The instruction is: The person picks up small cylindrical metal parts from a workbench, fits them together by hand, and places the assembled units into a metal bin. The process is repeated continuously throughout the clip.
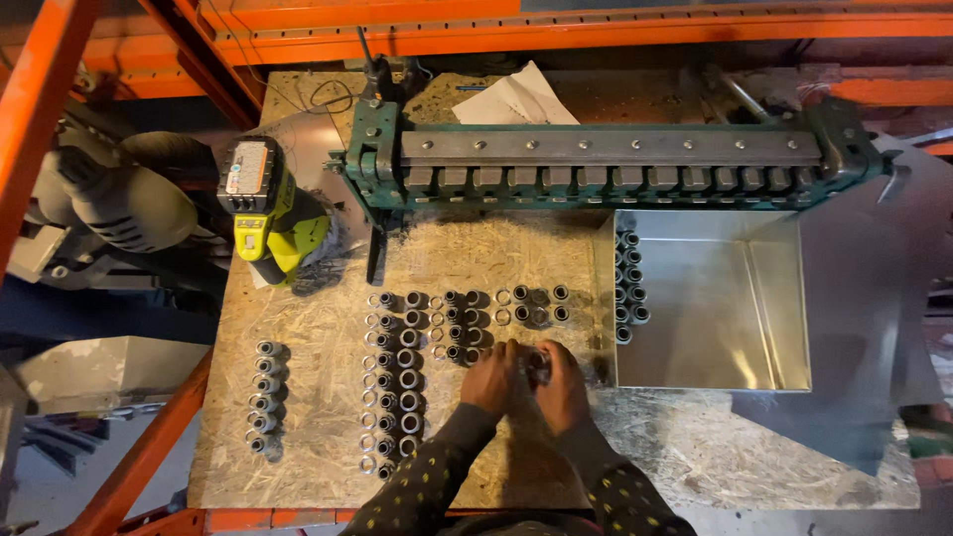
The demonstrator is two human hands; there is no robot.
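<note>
Head view looks straight down on a chipboard bench [328, 397] set inside an orange steel rack [596, 40]. Both hands meet near the middle of the board. The left hand [490, 377] and the right hand [562, 385] are pressed close together, fingers curled around a small dark metal fitting [537, 367] held between them, just above the board; how tightly each hand pinches it I cannot tell, since the fingers hide most of it. Dark sleeves with small yellow dots run down to the bottom edge.

Just left of the hands stand rows of short metal sleeves and rings [397, 382], set upright in neat columns, with a shorter row [532, 304] beyond the fingertips. A separate single column of the same parts [264, 397] stands well apart near the board's left edge.

To the right of the hands sits a shiny sheet-metal tray [735, 337], and a double line of finished pieces [627, 286] lies along its left wall.

Across the back of the bench stands a green hand brake for bending sheet metal [606, 164]. A yellow-green cordless drill [263, 213] lies at its left end, and a sheet of white paper [516, 99] lies behind it.
</note>
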